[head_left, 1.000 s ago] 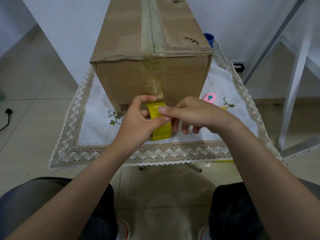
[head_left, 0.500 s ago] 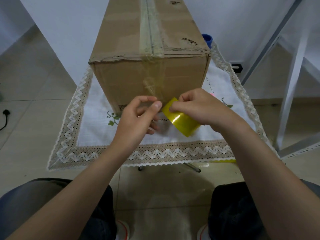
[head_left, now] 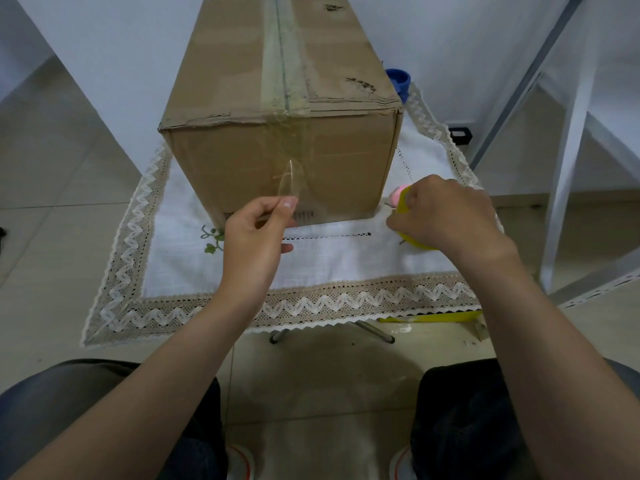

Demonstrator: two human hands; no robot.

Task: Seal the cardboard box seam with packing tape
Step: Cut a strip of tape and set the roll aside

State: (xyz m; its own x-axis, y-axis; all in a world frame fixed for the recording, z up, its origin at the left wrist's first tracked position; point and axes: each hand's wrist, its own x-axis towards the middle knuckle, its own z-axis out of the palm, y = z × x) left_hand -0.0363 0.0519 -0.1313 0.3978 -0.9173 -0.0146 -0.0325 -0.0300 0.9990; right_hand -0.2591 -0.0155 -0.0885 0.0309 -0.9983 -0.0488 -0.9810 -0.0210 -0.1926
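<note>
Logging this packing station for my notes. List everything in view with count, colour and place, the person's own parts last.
cardboard box: one, brown, on the cloth, centre.
tape strip: one, clear, along the box's top seam and down its front, loose end pinched by the left hand.
tape roll: one, yellow, in the right hand, right of the box.
tablecloth: one, white with beige zigzag lace border, under the box.
pink object: one, behind the right hand, mostly hidden.
blue object: one, behind the box's right corner.
yellow flat item: one, below the cloth's near edge.
left hand: one, front of the box.
right hand: one, at right.
</note>
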